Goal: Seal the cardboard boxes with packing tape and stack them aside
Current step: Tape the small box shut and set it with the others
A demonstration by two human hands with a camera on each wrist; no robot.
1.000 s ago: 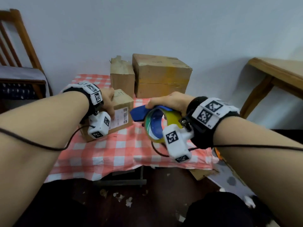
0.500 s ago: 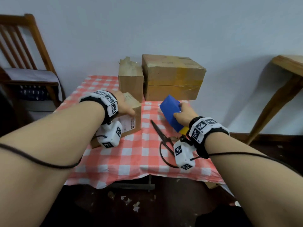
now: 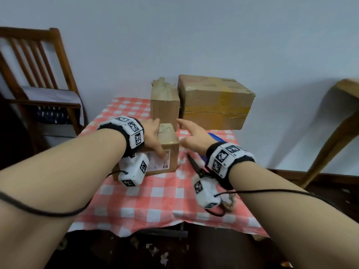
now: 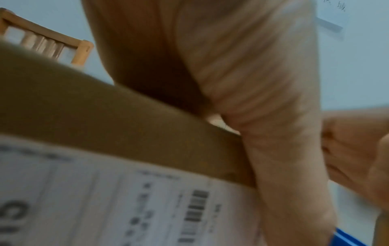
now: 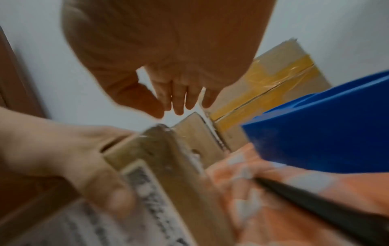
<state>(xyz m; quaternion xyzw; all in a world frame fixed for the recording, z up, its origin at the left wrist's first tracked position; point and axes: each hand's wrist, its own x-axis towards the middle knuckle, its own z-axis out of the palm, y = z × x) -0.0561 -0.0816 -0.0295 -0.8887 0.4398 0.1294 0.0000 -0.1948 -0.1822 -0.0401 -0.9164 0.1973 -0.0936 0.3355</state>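
A small cardboard box (image 3: 169, 152) with a white shipping label lies on the checked tablecloth. My left hand (image 3: 154, 136) grips its near top corner, with the thumb down over the label and the fingers over the top; the right wrist view shows the left hand (image 5: 63, 158) on the small box (image 5: 168, 166). My right hand (image 3: 191, 133) hovers just right of the box, fingers relaxed and holding nothing. The blue tape dispenser (image 3: 214, 137) lies on the table behind my right wrist, and is large in the right wrist view as the blue dispenser (image 5: 326, 133).
A tall narrow box (image 3: 165, 105) and a large box (image 3: 213, 103) sealed with yellowish tape stand at the table's back edge by the wall. Black scissors (image 3: 195, 165) lie under my right wrist. A wooden chair (image 3: 38, 74) stands left, another wooden table (image 3: 345, 113) right.
My right hand has set the tape dispenser down on the table, let go of it and moved left towards the small box. My left hand stays on the box.
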